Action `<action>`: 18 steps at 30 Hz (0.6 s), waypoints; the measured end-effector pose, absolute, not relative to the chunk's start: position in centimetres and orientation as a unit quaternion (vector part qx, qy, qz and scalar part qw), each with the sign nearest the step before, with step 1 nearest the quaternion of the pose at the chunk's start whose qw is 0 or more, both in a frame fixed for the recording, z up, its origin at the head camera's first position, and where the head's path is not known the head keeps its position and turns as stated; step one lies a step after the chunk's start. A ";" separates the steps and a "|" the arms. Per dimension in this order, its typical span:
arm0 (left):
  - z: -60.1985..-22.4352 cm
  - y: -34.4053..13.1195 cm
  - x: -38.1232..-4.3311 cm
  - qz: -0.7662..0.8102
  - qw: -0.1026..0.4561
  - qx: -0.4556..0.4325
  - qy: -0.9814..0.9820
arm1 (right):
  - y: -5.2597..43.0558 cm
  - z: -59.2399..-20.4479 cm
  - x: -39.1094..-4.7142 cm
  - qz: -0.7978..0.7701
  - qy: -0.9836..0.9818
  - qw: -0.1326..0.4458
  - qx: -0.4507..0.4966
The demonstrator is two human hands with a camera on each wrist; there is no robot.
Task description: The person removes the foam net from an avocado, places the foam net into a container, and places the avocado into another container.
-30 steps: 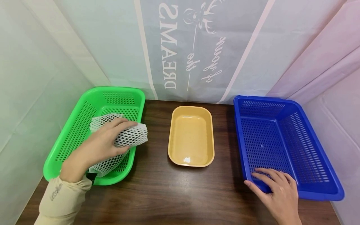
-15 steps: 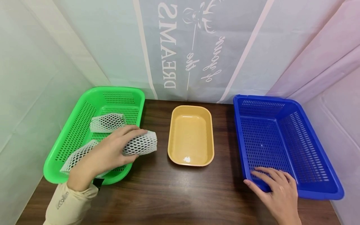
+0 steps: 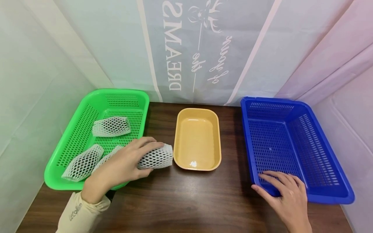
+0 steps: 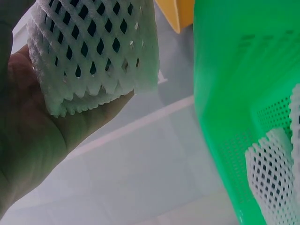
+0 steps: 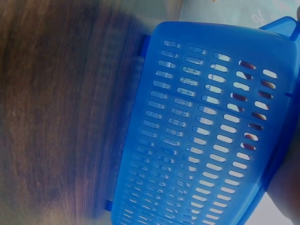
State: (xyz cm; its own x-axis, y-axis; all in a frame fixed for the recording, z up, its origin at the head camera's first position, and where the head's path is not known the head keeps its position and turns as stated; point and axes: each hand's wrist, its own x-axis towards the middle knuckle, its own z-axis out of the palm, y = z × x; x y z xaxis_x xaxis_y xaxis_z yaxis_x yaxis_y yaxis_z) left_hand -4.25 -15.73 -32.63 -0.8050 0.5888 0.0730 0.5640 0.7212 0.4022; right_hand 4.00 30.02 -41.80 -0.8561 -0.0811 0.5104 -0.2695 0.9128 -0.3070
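Note:
My left hand grips a white foam net sleeve with something dark inside it, beside the left wall of the yellow dish. In the left wrist view the held foam net sleeve fills the top, its scalloped end toward the palm. Behind the hand, the green basket holds several more such sleeves: one at the back, one at the front left, another partly hidden by the hand. My right hand holds the near left corner of the blue basket, thumb outside, fingers over the rim.
All three containers stand on a dark wooden table, the yellow dish between the two baskets. A printed cloth hangs close behind them. Pale walls rise at left and right. In the right wrist view the slotted side of the blue basket faces the camera.
My left hand has carried the foam net sleeve rightward from over the green basket to the yellow dish's edge, uncovering the sleeves left behind. The right hand keeps its place on the blue basket.

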 end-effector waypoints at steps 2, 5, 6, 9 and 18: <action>-32.8 -15.5 -4.1 0.211 0.028 0.321 0.923 | 30.0 -41.7 3.9 0.188 -0.942 0.259 0.099; -33.1 -15.2 -3.9 0.215 0.022 0.335 0.917 | 30.0 -41.6 3.8 0.188 -0.942 0.259 0.103; -33.2 -15.1 -3.8 0.215 0.020 0.339 0.916 | 30.0 -41.6 3.9 0.187 -0.943 0.257 0.103; -33.5 -14.8 -3.5 0.217 0.018 0.345 0.913 | 30.1 -41.5 4.0 0.186 -0.948 0.240 0.099; -34.5 -13.8 -2.5 0.215 0.039 0.357 0.908 | 29.9 -41.8 3.6 0.200 -0.930 0.285 0.118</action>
